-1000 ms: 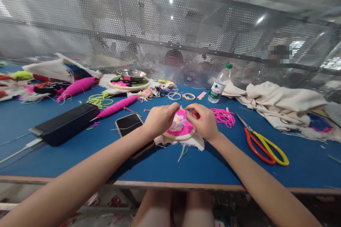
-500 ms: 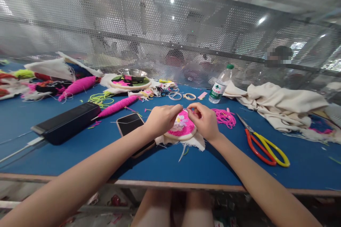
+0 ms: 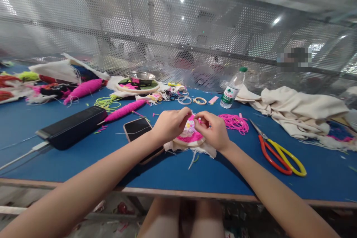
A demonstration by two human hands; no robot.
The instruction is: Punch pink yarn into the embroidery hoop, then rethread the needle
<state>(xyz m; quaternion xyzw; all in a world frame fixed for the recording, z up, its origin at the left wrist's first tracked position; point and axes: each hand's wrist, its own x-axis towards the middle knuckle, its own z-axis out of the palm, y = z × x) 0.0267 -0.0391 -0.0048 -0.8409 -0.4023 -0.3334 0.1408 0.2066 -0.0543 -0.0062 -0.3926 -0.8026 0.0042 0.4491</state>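
Observation:
A small round hoop (image 3: pixel 191 139) with pink and white stitching and a yellow-centred flower lies on the blue table near its front. Over its left side is my left hand (image 3: pixel 171 124), its fingers pinched together on something too small to make out. My right hand (image 3: pixel 213 128) is over the hoop's right side, thumb and forefinger curled together; whatever they hold is hidden. The fingertips of both hands are close to each other. White frayed cloth (image 3: pixel 208 148) sticks out around the hoop.
Left of the hoop lie a phone (image 3: pixel 136 128), a black power bank (image 3: pixel 72 126) and a pink yarn spindle (image 3: pixel 125 111). To the right are pink cord (image 3: pixel 235 123), scissors (image 3: pixel 276 152), a bottle (image 3: pixel 232 89) and beige cloth (image 3: pixel 292 109). A metal bowl (image 3: pixel 141 77) stands behind.
My right hand has dropped slightly and its fingers have curled a little more above the hoop. My left hand keeps nearly the same pose. The whole view has shifted slightly.

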